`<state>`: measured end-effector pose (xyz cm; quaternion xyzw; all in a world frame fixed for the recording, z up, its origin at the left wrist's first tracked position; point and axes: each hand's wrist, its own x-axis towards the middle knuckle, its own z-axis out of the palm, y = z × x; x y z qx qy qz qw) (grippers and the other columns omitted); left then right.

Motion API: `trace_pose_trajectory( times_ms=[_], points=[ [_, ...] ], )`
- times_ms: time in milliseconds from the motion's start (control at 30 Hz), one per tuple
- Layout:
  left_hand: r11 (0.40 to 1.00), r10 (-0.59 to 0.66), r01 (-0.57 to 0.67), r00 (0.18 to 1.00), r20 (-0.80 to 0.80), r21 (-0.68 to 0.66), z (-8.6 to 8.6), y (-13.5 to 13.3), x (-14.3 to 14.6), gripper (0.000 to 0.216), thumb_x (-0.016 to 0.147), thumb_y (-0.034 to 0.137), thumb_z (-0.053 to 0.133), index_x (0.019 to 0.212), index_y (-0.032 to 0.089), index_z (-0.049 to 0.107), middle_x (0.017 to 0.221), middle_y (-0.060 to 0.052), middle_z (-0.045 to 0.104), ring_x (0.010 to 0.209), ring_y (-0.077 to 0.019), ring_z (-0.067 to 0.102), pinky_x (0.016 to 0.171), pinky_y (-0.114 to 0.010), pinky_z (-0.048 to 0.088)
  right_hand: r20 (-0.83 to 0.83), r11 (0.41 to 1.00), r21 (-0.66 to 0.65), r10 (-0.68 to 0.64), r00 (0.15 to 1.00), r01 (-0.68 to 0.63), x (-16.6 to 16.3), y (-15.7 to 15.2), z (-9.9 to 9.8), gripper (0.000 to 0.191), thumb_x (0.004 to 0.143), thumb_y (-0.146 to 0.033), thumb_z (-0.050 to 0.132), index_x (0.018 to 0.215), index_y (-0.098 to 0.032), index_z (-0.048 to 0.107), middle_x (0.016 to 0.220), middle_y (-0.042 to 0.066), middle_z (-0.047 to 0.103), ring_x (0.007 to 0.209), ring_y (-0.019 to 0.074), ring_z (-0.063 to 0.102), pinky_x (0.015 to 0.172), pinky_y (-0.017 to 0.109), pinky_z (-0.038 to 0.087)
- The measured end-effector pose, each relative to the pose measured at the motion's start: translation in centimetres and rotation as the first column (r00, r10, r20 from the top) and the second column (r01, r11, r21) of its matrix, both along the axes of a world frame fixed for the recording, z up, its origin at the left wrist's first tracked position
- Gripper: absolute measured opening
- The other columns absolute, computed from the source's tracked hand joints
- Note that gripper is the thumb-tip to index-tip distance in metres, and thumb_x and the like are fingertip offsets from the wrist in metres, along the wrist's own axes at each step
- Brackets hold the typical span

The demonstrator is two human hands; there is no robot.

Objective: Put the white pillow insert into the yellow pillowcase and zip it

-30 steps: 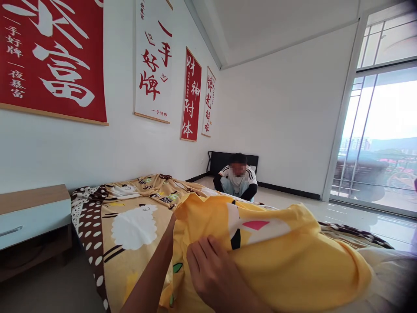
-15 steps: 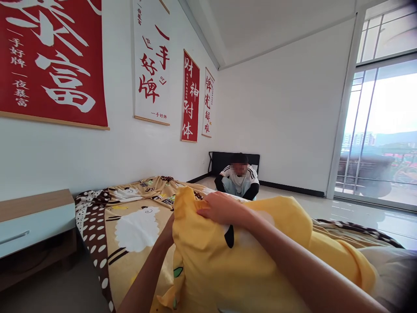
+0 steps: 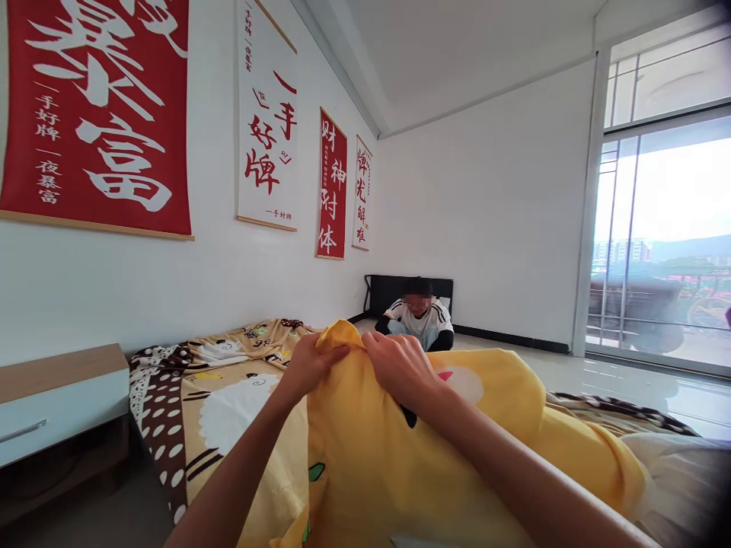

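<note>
A yellow fabric cover (image 3: pixel 365 464) with a cartoon print of black, white, pink and green patches lies bunched across the front of the view. My left hand (image 3: pixel 311 365) pinches its raised top edge between thumb and fingers. Close beside it, my right hand (image 3: pixel 400 367) grips the same edge, knuckles up and fingertips partly hidden by the cloth. Between the hands the fabric stands up in a small peak. Beneath and to the left spreads a tan blanket (image 3: pixel 240 403) with a sheep print and a brown polka-dot border.
A low wooden nightstand with a white drawer (image 3: pixel 62 403) stands at the left. Beyond the bed, another person (image 3: pixel 419 316) sits low before a black headboard-like panel (image 3: pixel 382 297). Grey-white soft material (image 3: pixel 668 472) lies at the right, and a barred glass door (image 3: pixel 656 228) is behind.
My left hand has come up from behind the cover to its top edge, beside the right hand. The right hand has shifted slightly right. My view has tilted up a little.
</note>
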<state>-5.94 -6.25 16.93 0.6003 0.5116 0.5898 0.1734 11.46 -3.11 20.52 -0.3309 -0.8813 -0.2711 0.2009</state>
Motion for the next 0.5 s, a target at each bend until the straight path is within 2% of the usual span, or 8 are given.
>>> trace_pose_trajectory(
  times_ms=[67, 133, 200, 300, 333, 400, 433, 500],
  points=[
    [0.998, 0.064, -0.063, 0.994, -0.087, 0.008, 0.4, 0.2, 0.0, 0.039, 0.066, 0.052, 0.07, 0.069, 0.014, 0.059, 0.068, -0.002, 0.059, 0.065, -0.0159, 0.054, 0.055, -0.023, 0.039, -0.029, 0.997, -0.066, 0.045, 0.999, -0.046, 1.1, 0.3, 0.4, 0.018, 0.089, -0.012, 0.037, 0.087, -0.018, 0.054, 0.081, 0.005, 0.064, 0.073, 0.0173, 0.06, 0.057, 0.027, 0.027],
    [0.997, 0.077, -0.074, 0.991, -0.109, 0.031, 0.3, 0.2, -0.4, 0.038, 0.067, 0.051, 0.069, 0.07, 0.015, 0.059, 0.068, -0.001, 0.058, 0.065, -0.0148, 0.053, 0.056, -0.023, 0.039, -0.032, 0.969, -0.231, 0.087, 0.996, -0.091, 2.9, 0.9, 1.0, 0.016, 0.091, -0.028, 0.042, 0.084, -0.019, 0.054, 0.081, 0.004, 0.064, 0.074, 0.017, 0.059, 0.057, 0.026, 0.028],
    [0.997, 0.05, -0.045, 0.995, -0.085, 0.059, -0.1, -0.2, -1.0, 0.038, 0.07, 0.052, 0.066, 0.073, 0.015, 0.059, 0.07, 0.0, 0.058, 0.066, -0.0141, 0.052, 0.058, -0.023, 0.039, -0.01, 0.892, -0.444, 0.091, 0.996, -0.086, 5.5, 1.8, 1.6, 0.029, 0.087, -0.045, 0.047, 0.08, -0.019, 0.055, 0.083, 0.005, 0.064, 0.077, 0.0182, 0.059, 0.058, 0.024, 0.031],
    [0.994, 0.05, -0.037, 0.992, -0.116, 0.107, -0.4, -0.9, -1.5, 0.036, 0.075, 0.052, 0.06, 0.073, 0.015, 0.058, 0.069, 0.001, 0.056, 0.066, -0.0134, 0.05, 0.06, -0.023, 0.037, 0.021, 0.729, -0.684, 0.02, 1.0, -0.001, 10.8, 3.4, 2.4, 0.046, 0.081, -0.062, 0.046, 0.081, -0.018, 0.058, 0.087, 0.006, 0.064, 0.079, 0.0202, 0.059, 0.06, 0.025, 0.036],
    [0.991, 0.07, -0.052, 0.987, -0.142, 0.124, -0.5, -0.9, -1.5, 0.036, 0.076, 0.051, 0.059, 0.072, 0.015, 0.058, 0.069, 0.001, 0.055, 0.066, -0.0132, 0.049, 0.06, -0.022, 0.036, 0.028, 0.685, -0.728, -0.009, 1.0, 0.027, 12.6, 3.9, 2.5, 0.05, 0.08, -0.065, 0.046, 0.081, -0.017, 0.059, 0.087, 0.006, 0.064, 0.078, 0.0205, 0.059, 0.06, 0.026, 0.037],
    [0.983, 0.117, -0.089, 0.978, -0.175, 0.16, -0.4, -0.8, -1.5, 0.035, 0.077, 0.049, 0.059, 0.068, 0.015, 0.056, 0.066, 0.001, 0.052, 0.065, -0.0127, 0.046, 0.059, -0.023, 0.033, 0.03, 0.633, -0.772, -0.052, 0.998, 0.056, 16.1, 4.4, 2.6, 0.052, 0.076, -0.067, 0.049, 0.079, -0.016, 0.06, 0.082, 0.006, 0.063, 0.074, 0.02, 0.058, 0.059, 0.026, 0.037],
    [0.98, 0.132, -0.101, 0.976, -0.176, 0.172, -0.3, -0.6, -1.3, 0.035, 0.076, 0.049, 0.059, 0.066, 0.015, 0.055, 0.064, 0.002, 0.051, 0.064, -0.0125, 0.045, 0.059, -0.023, 0.032, 0.027, 0.619, -0.783, -0.056, 0.998, 0.056, 17.5, 4.4, 2.5, 0.051, 0.074, -0.067, 0.052, 0.077, -0.016, 0.06, 0.08, 0.005, 0.063, 0.072, 0.0195, 0.058, 0.058, 0.025, 0.037],
    [0.975, 0.15, -0.118, 0.975, -0.164, 0.188, -0.1, 0.0, -0.9, 0.035, 0.076, 0.048, 0.058, 0.063, 0.016, 0.053, 0.062, 0.002, 0.049, 0.063, -0.0124, 0.043, 0.059, -0.023, 0.031, -0.033, 0.639, -0.769, -0.062, 0.998, 0.014, 19.4, 3.9, 2.0, 0.049, 0.07, -0.065, 0.056, 0.075, -0.017, 0.062, 0.077, 0.004, 0.063, 0.068, 0.0189, 0.058, 0.056, 0.025, 0.038]
  ],
)
